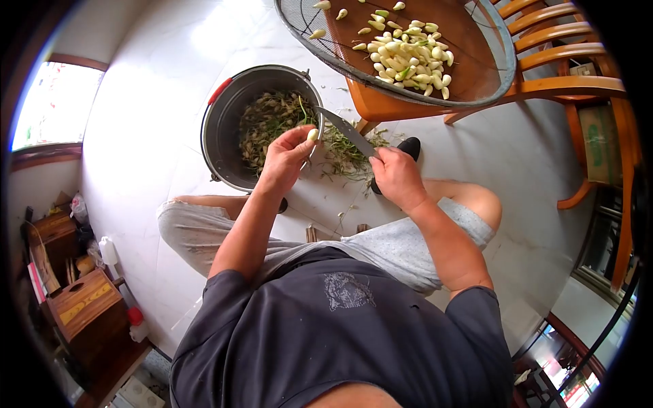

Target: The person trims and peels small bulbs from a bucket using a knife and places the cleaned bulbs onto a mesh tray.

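My left hand (287, 158) pinches a small pale bulb (313, 134), which looks like a wild onion or garlic bulb, over the right rim of a dark metal bucket (219, 151). My right hand (398, 178) is closed round the handle of a knife (350, 133). Its blade points up and left, its tip near the bucket's rim, apart from the bulb. Inside the bucket lies a heap of untrimmed bulbs with roots and stalks (262, 122). Cleaned white bulbs (408, 60) are piled on a round mesh sieve (507, 58) at the upper right.
The sieve rests on a wooden chair (373, 105). Green and brown trimmings (348, 158) are scattered on the tiled floor (156, 136) between bucket and right shoe (410, 147). Another slatted chair (571, 88) stands at the right, and a wooden box (92, 306) at lower left.
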`<state>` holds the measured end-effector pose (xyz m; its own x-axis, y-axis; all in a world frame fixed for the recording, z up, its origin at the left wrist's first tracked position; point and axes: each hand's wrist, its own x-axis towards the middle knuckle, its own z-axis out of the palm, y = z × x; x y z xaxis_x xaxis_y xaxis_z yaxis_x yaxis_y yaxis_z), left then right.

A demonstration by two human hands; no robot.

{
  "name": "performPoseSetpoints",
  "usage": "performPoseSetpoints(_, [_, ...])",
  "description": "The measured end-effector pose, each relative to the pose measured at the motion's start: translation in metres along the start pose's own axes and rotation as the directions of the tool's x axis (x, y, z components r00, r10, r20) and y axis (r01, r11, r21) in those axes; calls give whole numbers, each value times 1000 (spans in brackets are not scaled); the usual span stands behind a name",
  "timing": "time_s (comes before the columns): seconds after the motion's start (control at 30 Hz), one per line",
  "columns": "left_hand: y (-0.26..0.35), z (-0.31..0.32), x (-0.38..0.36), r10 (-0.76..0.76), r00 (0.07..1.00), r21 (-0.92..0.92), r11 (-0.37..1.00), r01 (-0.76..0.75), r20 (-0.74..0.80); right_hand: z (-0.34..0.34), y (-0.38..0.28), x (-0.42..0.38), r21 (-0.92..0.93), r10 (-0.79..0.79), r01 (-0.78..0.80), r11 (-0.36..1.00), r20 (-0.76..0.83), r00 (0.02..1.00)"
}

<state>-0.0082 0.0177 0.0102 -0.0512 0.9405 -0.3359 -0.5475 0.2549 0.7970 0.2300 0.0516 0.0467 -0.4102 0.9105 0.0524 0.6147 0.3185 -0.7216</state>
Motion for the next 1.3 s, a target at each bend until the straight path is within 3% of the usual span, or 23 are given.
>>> performPoseSetpoints(0.1, [6, 4, 1, 55, 996, 40, 998, -52, -70, -2, -7, 1, 40, 14, -15, 999, 24, 1000])
performPoseSetpoints(0.3, [6, -8, 6, 75, 996, 265, 963, -58, -54, -3, -6, 1, 64, 41, -45, 997, 65, 997])
performPoseSetpoints(0.4, [4, -14, 8, 91, 993, 273, 960, -68, -71, -5, -8, 1, 44, 74, -79, 996, 104, 992])
performPoseSetpoints(0.5, [7, -12, 6, 83, 996, 92, 993, -81, -24, -5, -9, 1, 63, 68, -75, 995, 104, 992])
performPoseSetpoints(0.6, [10, 1, 5, 36, 996, 42, 999, -33, -87, -7, -10, 0, 79, 65, -73, 994, 95, 993])
performPoseSetpoints(0.8, [-10, -11, 10, 61, 987, 231, 973, -25, -150, -9, -12, -2, 118, 32, -33, 992, 8, 999])
performPoseSetpoints(1.07, [-23, 13, 5, -3, 987, 31, 1000, 8, -158, -8, -9, -6, 77, -16, 18, 997, -25, 1000])
performPoseSetpoints(1.3, [-32, 14, 7, 85, 968, 172, 984, -44, -236, -6, -8, -8, 45, -55, 55, 997, -4, 998])
